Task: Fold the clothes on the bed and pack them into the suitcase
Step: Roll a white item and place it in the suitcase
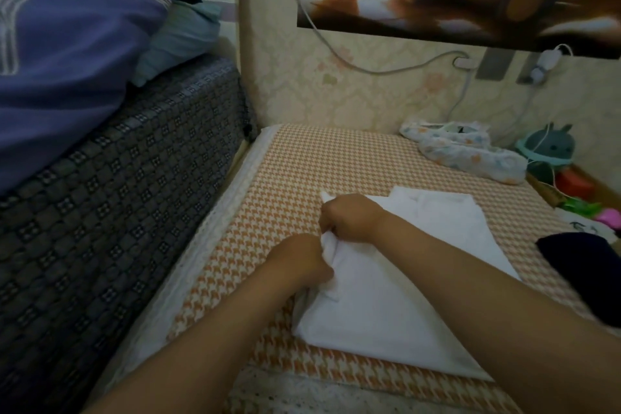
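Observation:
A white garment (379, 306) lies partly folded on the orange houndstooth bed cover (289, 175). My left hand (299, 262) grips the garment's left edge, with cloth bunched in its fingers. Just beyond it, my right hand (349, 217) pinches the same edge near the far left corner, and a small white tip sticks up past its knuckles. A dark navy garment (584, 276) lies at the right edge of the bed. No suitcase is in view.
A tall dark patterned mattress side (111, 212) with a blue quilt (67, 44) rises on the left. A floral cloth bundle (463, 151) lies at the far right of the bed. Toys, a round grey gadget (547, 148) and cables crowd the right wall side.

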A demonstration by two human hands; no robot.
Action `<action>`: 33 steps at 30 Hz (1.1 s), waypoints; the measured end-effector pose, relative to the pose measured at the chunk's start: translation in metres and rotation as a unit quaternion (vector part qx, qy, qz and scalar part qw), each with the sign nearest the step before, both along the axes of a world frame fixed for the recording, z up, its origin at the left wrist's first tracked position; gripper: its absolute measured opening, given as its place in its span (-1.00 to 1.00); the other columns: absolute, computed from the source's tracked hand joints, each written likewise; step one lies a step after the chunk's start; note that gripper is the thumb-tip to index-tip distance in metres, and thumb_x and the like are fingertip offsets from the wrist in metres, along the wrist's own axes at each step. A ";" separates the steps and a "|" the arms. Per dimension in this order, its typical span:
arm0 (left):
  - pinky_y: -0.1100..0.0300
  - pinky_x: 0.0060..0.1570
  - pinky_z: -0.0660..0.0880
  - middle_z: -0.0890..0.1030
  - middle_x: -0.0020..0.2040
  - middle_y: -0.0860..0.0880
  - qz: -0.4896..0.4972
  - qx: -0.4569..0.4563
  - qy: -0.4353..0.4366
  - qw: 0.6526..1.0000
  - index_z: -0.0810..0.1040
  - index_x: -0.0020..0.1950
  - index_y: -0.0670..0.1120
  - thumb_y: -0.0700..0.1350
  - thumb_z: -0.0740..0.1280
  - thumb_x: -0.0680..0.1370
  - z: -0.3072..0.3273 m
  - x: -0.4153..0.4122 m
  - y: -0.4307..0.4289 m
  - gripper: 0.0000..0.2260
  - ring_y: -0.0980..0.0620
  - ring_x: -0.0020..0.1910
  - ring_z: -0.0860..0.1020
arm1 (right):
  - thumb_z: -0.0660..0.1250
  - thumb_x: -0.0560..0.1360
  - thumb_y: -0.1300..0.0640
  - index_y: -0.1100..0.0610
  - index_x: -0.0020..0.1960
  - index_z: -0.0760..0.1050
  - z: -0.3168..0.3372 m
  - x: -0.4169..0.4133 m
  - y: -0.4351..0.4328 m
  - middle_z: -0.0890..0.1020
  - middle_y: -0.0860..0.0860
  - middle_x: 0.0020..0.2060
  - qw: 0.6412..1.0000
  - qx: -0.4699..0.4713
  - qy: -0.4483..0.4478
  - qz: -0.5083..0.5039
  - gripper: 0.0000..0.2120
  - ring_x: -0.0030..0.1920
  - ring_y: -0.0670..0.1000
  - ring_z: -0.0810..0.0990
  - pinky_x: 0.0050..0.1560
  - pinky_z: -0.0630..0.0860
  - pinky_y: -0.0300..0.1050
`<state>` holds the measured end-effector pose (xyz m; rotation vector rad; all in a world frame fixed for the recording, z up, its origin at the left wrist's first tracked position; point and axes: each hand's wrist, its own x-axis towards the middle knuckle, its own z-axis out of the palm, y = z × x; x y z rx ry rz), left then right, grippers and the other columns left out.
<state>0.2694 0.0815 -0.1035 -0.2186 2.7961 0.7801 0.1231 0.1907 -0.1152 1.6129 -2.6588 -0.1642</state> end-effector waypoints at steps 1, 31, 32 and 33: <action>0.17 -0.13 0.41 0.59 0.14 -0.19 -0.008 0.001 0.004 1.000 0.55 0.16 -0.22 -0.07 0.36 0.50 0.007 0.000 0.004 -0.69 -0.12 0.11 0.56 | 0.35 0.45 0.29 0.12 0.04 0.67 0.006 0.000 0.007 0.69 0.07 -0.05 0.999 -0.017 -0.016 -0.024 -0.78 -0.09 0.05 0.60 -0.06 0.47 -0.11; 0.11 0.51 -0.18 -0.07 0.60 0.05 -0.330 -0.113 0.098 0.932 0.04 0.58 0.15 0.56 -0.29 0.33 -0.042 -0.032 0.188 -0.09 0.03 0.57 -0.12 | 0.05 0.69 -0.06 0.02 0.58 0.17 -0.010 0.038 0.295 0.13 0.00 0.58 0.904 -0.092 -0.225 -0.351 -0.52 0.55 0.07 0.15 0.49 0.11 -0.12; 0.09 0.52 -0.14 -0.05 0.60 0.06 -0.333 -0.110 0.108 0.930 0.06 0.58 0.15 0.55 -0.21 0.38 -0.038 -0.026 0.189 -0.14 0.05 0.57 -0.10 | 0.06 0.68 -0.08 0.05 0.58 0.17 -0.008 0.042 0.294 0.13 0.01 0.58 0.898 -0.107 -0.211 -0.371 -0.50 0.55 0.09 0.14 0.47 0.12 -0.09; 0.09 0.51 -0.06 0.02 0.60 0.06 -0.345 -0.117 0.131 0.922 0.13 0.57 0.15 0.52 -0.08 0.44 -0.034 -0.021 0.189 -0.22 0.05 0.56 -0.03 | 0.09 0.66 -0.12 0.06 0.57 0.20 -0.004 0.046 0.294 0.16 0.04 0.56 0.888 -0.134 -0.183 -0.399 -0.47 0.53 0.13 0.17 0.46 0.17 -0.05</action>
